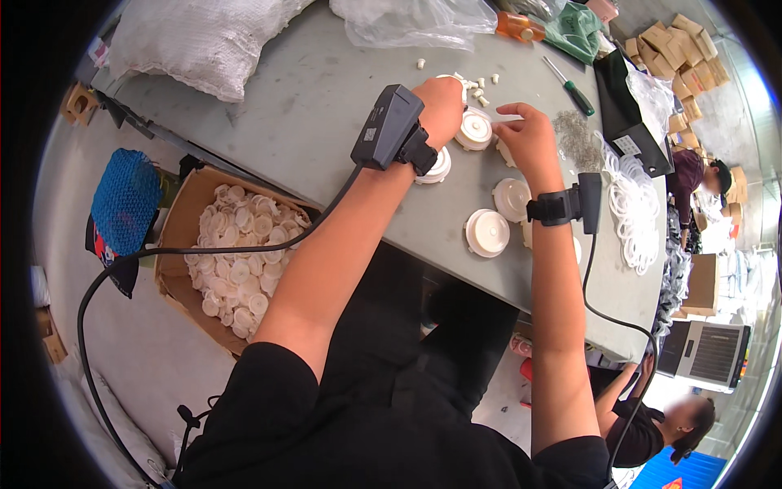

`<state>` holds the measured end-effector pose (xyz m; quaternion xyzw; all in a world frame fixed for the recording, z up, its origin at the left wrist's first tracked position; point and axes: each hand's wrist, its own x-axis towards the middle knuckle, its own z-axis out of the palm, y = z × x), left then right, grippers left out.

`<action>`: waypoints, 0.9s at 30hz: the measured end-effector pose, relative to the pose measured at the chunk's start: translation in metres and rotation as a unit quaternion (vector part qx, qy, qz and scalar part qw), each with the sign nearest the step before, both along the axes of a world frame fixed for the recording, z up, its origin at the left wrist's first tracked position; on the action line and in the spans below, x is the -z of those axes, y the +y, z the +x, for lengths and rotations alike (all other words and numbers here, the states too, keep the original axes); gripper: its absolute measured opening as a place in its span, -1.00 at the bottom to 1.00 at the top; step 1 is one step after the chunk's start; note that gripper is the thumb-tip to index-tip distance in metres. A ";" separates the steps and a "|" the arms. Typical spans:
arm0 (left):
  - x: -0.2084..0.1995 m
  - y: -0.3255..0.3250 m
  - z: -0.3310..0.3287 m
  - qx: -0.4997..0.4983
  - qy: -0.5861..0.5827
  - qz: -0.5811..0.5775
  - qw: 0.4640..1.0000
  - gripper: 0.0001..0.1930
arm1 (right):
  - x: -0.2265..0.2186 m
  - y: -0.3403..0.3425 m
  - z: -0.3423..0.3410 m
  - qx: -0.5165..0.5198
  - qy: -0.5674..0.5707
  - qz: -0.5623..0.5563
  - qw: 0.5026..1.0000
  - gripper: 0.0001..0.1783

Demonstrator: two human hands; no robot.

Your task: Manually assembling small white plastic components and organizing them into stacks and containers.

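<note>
My left hand [441,110] is curled, its fingertips hidden behind the back of the hand. A white rim shows just past its knuckles. I cannot make out what its fingers hold. Close by on its right lies a white round plastic cap [474,129] with a raised centre. My right hand [526,138] is beside that cap, thumb and forefinger apart, with nothing visible between them. Another white disc is partly covered beneath this hand. More white caps [487,233] lie nearer me, and one [435,167] sits by my left wrist. Small white plugs [481,95] are scattered beyond the hands.
Right of my right hand lie small metal pieces [577,138], white rings [634,213], a green-handled screwdriver [580,98] and a black box [631,122]. A white woven sack [199,45] fills the far left. A carton [181,244] of white discs stands below. Two people are at right.
</note>
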<state>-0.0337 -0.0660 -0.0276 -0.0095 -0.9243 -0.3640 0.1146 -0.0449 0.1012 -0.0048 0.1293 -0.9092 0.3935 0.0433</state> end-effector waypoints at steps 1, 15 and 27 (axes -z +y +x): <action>0.001 0.000 -0.002 0.001 0.000 0.000 1.000 -0.79 | 0.001 -0.003 0.004 0.025 0.000 0.004 1.000 -0.78; -0.004 -0.013 -0.009 0.155 -0.031 0.415 0.896 -0.75 | 0.000 -0.011 0.007 -0.016 0.105 -0.175 0.979 -0.77; 0.019 -0.007 -0.015 -0.138 0.150 -0.050 0.978 -0.57 | -0.006 -0.005 0.010 -0.003 -0.037 -0.309 0.950 -0.79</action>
